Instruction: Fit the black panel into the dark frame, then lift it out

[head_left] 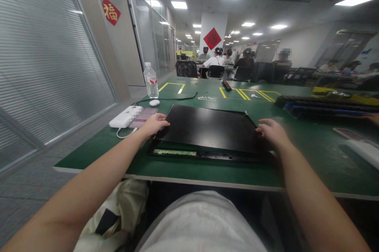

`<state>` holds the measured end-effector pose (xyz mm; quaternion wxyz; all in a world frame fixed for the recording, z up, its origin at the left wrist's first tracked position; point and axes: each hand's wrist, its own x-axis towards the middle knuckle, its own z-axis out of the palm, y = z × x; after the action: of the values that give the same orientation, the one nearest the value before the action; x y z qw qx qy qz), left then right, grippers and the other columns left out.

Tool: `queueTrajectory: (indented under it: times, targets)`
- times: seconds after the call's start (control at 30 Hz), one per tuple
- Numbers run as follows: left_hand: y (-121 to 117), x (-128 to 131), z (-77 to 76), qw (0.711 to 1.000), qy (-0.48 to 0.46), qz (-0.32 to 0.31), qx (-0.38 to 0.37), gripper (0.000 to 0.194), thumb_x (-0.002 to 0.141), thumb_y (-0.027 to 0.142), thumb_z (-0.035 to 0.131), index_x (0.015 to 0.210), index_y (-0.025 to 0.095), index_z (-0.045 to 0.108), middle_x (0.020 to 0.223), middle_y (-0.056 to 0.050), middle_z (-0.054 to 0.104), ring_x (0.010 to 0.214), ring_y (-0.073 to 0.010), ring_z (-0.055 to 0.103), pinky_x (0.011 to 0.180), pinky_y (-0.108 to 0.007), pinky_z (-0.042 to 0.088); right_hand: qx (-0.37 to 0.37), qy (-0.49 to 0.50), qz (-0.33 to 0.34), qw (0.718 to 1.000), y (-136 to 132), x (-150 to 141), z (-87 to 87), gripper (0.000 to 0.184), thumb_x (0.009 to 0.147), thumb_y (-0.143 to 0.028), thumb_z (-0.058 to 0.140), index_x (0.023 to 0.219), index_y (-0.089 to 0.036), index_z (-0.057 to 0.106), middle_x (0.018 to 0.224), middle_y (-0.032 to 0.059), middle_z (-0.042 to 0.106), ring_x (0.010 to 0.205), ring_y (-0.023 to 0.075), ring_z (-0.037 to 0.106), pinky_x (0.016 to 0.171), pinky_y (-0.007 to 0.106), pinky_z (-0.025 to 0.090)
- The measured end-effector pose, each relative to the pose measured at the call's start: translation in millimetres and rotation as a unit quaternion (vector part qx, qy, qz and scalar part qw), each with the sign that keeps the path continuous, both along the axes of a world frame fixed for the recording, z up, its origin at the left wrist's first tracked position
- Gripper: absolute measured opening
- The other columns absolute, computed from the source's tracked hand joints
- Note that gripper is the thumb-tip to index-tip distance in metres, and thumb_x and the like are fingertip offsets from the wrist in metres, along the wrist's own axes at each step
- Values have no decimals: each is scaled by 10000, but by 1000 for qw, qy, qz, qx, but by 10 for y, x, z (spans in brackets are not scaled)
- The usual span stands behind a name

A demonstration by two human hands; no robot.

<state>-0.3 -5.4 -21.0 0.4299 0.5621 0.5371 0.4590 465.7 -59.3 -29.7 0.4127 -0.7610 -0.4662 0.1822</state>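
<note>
A dark, glossy LCD screen panel point(207, 127) lies slightly tilted over a thin black frame point(227, 155) on the green table. Along the near side of the frame, a narrow green circuit board point(174, 152) is exposed. My left hand point(154, 124) pinches the panel's left edge, fingers bent over it. At the opposite edge, my right hand point(274, 133) has its fingertips closed on the panel's side. Part of the frame is hidden beneath the panel.
Left of the panel are a white power bank point(124, 116), a phone point(143, 118), a white mouse-shaped item point(154, 103) and a water bottle point(151, 82). A black cable point(177, 97) runs behind. Stacked dark strips point(322, 106) lie right, near another person's hand point(372, 118).
</note>
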Motion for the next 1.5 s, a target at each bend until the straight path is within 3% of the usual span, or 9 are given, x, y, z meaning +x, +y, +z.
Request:
queueTrajectory:
  times: [0.17,0.33,0.53,0.83,1.17,1.5]
  targets:
    - [18,-19,-12,1000,9,3,5,437,432,281,800,827,173,649,752,-24,696,767,-236,648,712,-336,460,-29,-44,-12,999,-62,-70,84,415,754,-230,605,1159,-187,684,808,52,736,552,150,586,607,290,479]
    - [29,-25,-20,999,24,20,13,436,504,403,806,842,164,670,765,-36,694,710,-207,615,629,-302,418,-47,-61,-22,997,-89,-82,112,412,733,-236,664,1141,-187,704,703,40,696,552,172,598,603,305,478]
    - [12,-19,4,998,-56,15,-18,391,528,370,810,833,165,679,655,-7,646,557,-147,558,525,-258,380,-43,-48,-20,998,-62,-26,69,408,720,-256,704,1122,-192,716,625,27,658,545,188,603,549,304,476]
    - [65,-89,31,993,-115,19,1,496,423,369,906,845,156,755,838,-69,749,785,-185,654,681,-283,490,-47,-46,-27,997,-83,-68,98,386,727,-226,696,1110,-188,720,589,20,631,546,187,602,537,293,465]
    - [57,-78,-53,999,-3,24,31,444,412,403,892,761,171,745,848,-67,750,852,-262,672,806,-375,503,-43,-55,-28,997,-113,-112,138,327,727,-194,678,1048,-178,740,622,28,656,527,169,589,556,291,473]
    - [41,-38,-82,992,108,33,55,193,514,276,807,678,194,744,879,-74,764,928,-296,679,908,-386,480,-34,-37,-27,998,-38,1,42,324,705,-240,715,1025,-191,738,652,37,677,535,178,597,547,302,474]
